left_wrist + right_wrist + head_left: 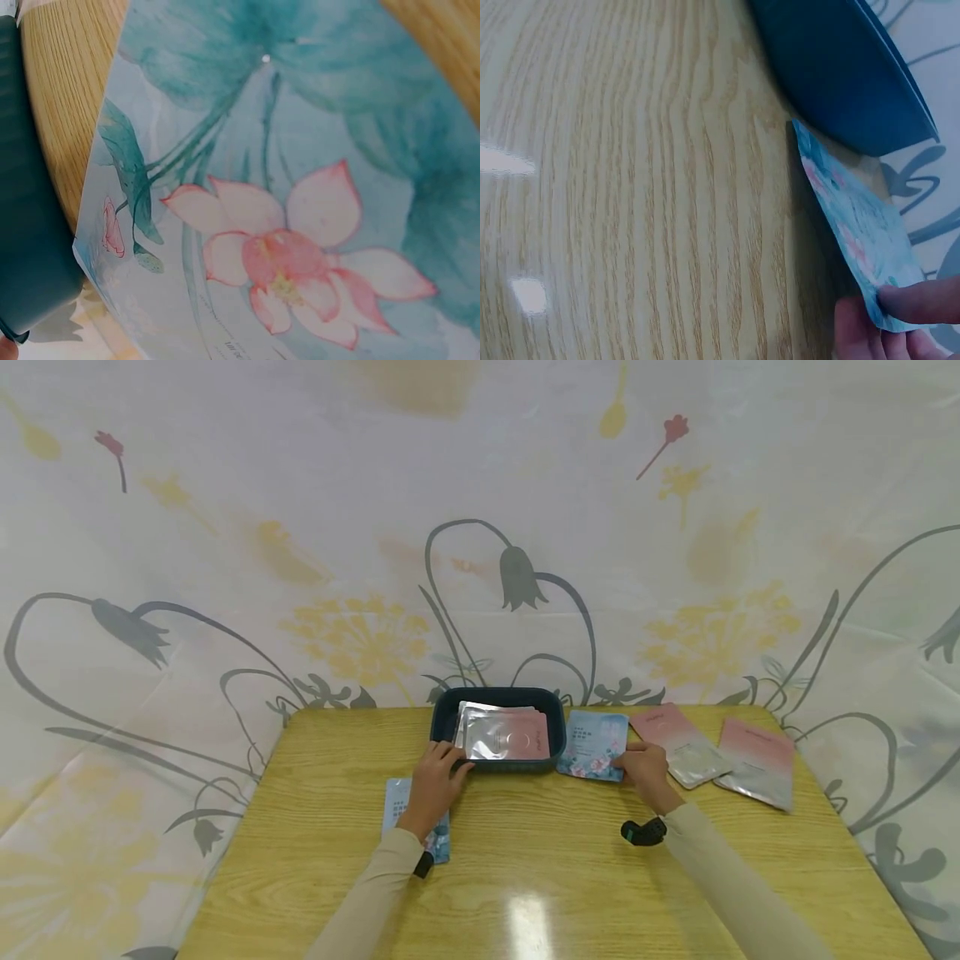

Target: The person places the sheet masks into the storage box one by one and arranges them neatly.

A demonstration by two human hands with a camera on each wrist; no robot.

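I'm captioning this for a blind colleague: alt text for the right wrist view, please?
A right hand pinches a blue flower-printed packet near one corner, over a wood-grain table. A dark teal bin stands beside it.

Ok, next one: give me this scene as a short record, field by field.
Left hand: grips the near rim of the dark bin, toward its left end
Right hand: pinches the right blue packet, thumb on top
Bin contents: pink-and-silver packets, count unclear
Left blue packet: on the table, partly hidden by the left arm
Table, right end: two pink packets
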